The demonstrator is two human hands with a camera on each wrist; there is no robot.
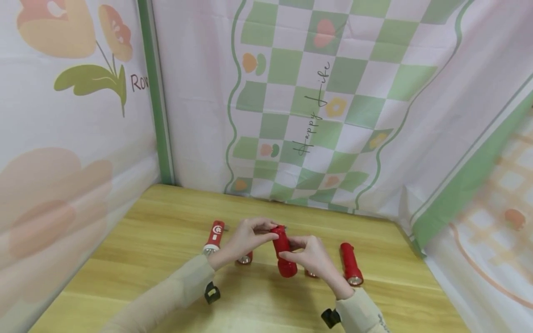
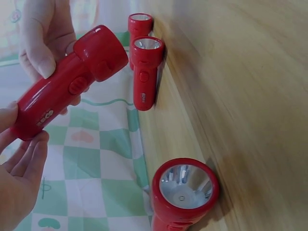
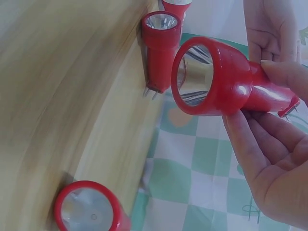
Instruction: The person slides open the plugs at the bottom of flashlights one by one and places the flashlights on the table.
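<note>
A red flashlight (image 1: 283, 253) is held up over the table between both hands, its wide head tilted down toward the person. My left hand (image 1: 249, 238) pinches the tail end between thumb and fingers. Around the body, just behind the head, the thumb and fingers of my right hand (image 1: 313, 255) grip it. In the left wrist view an oval switch shows on the side of this flashlight (image 2: 48, 98). The right wrist view looks into its reflector, and metal prongs (image 3: 288, 113) stick out at the tail.
On the wooden table (image 1: 166, 217), a red flashlight with a white rim (image 1: 215, 233) lies at left, another (image 1: 350, 263) at right. Two more, one behind the left wrist (image 1: 245, 259) and one behind the right hand (image 1: 311, 274), are partly hidden. Patterned curtains (image 1: 200, 115) surround the table.
</note>
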